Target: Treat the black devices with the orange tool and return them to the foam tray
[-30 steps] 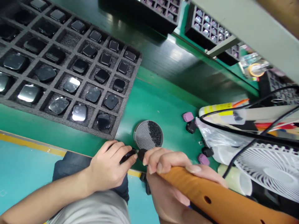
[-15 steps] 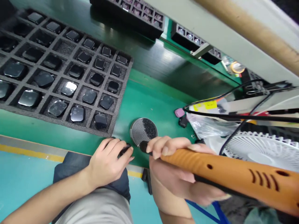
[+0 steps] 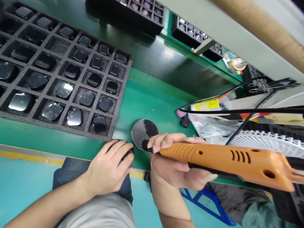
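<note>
In my right hand (image 3: 173,158) is an orange electric screwdriver (image 3: 209,156), its fingers wrapped around the ridged front end. The tool's black tip (image 3: 146,145) points down over the near edge of a round perforated screw plate (image 3: 139,131), whose right part is filled with tiny black screws. My left hand (image 3: 110,166) is closed over a small black object (image 3: 128,151) at the bench's front edge; the fingers cover most of it. Just beyond lies a grey foam tray (image 3: 118,109) with square pockets holding dark smartwatch-like cases (image 3: 99,124).
Dark compartment trays (image 3: 147,27) stand at the back. At right are a black cable (image 3: 237,110), a clear plastic bag (image 3: 211,125), a white fan (image 3: 261,139) and small pink and black pieces (image 3: 184,121). A pale shelf beam (image 3: 249,41) crosses above.
The screwdriver has swung so its rear end sits higher and nearer, and its tip now overlaps the screw plate's near edge. My left hand stays at the bench edge. The view shifts slightly.
</note>
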